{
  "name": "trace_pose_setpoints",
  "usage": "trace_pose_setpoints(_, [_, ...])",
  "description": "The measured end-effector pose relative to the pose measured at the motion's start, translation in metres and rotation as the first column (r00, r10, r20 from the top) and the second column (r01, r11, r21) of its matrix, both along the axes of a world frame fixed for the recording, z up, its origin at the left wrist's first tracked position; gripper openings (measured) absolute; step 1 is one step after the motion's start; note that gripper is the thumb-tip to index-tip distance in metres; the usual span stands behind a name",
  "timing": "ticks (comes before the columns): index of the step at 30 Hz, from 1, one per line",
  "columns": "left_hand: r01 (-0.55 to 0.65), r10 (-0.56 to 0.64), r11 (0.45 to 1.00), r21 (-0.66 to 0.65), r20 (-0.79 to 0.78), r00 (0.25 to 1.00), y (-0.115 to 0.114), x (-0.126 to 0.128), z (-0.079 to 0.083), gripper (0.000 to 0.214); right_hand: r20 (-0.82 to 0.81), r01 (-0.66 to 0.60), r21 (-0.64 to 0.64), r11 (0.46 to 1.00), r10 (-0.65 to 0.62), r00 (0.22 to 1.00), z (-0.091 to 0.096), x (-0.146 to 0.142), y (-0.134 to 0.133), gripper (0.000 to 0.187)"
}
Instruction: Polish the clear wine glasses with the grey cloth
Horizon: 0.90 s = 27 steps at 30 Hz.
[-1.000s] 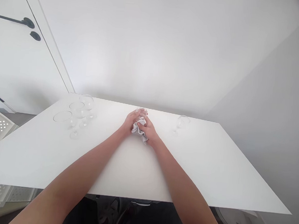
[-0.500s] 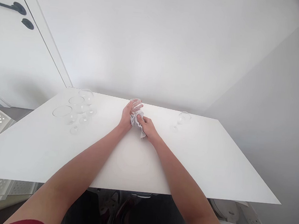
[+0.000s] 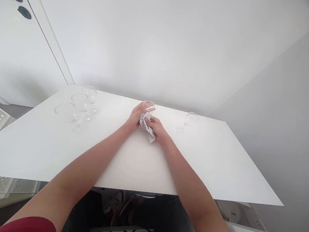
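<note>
Near the back edge of the white table, my left hand point(image 3: 135, 117) is wrapped around the bowl of a clear wine glass point(image 3: 148, 105). My right hand point(image 3: 155, 127) grips a crumpled pale grey cloth point(image 3: 148, 127), pressing it against the lower part of that glass. A loose end of the cloth hangs down below the fingers. The glass's stem and foot are mostly hidden by the cloth and hands.
The white table point(image 3: 136, 165) meets a plain wall behind. Three stemmed glasses stand at the left, the nearest with a wide rim point(image 3: 65, 108). Another stemmed glass point(image 3: 192, 118) stands to the right. A white door point(image 3: 14, 46) is at far left.
Both hands, with the glass and cloth, have shifted slightly to the right. The view has also tipped a little. The standing glasses stay in their places on the table.
</note>
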State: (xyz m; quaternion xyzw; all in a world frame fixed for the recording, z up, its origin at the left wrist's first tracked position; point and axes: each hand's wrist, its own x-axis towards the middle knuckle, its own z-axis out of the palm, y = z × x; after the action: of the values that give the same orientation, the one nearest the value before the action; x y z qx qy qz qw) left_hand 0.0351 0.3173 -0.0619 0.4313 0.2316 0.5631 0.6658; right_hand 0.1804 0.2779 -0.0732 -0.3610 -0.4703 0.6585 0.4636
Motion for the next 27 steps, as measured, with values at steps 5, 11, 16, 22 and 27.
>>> trace_pose_setpoints(5, [-0.023,0.023,1.000,-0.001,0.046,0.999,-0.001,0.001,-0.001,0.066,0.146,0.089,0.065,0.994,-0.097,0.984,0.001,-0.006,-0.001,0.051])
trace_pose_setpoints(11, [-0.011,0.012,1.000,-0.027,0.039,0.999,0.002,0.000,-0.005,0.063,0.206,0.135,0.131,0.982,-0.160,0.965,-0.002,-0.013,-0.001,0.049])
trace_pose_setpoints(16, [-0.065,0.065,0.998,-0.010,0.072,0.995,0.006,-0.001,-0.009,0.061,0.240,0.245,0.136,0.960,-0.272,0.932,-0.005,-0.017,-0.002,0.047])
trace_pose_setpoints(22, [0.058,-0.053,0.996,-0.070,0.061,0.997,0.004,-0.003,-0.007,0.064,-0.012,-0.081,0.010,0.997,0.081,0.997,-0.003,-0.014,-0.002,0.048])
trace_pose_setpoints(27, [-0.051,0.051,0.999,-0.001,0.087,0.995,0.003,-0.002,-0.005,0.060,0.312,0.341,0.219,0.914,-0.397,0.863,-0.005,-0.016,-0.001,0.032])
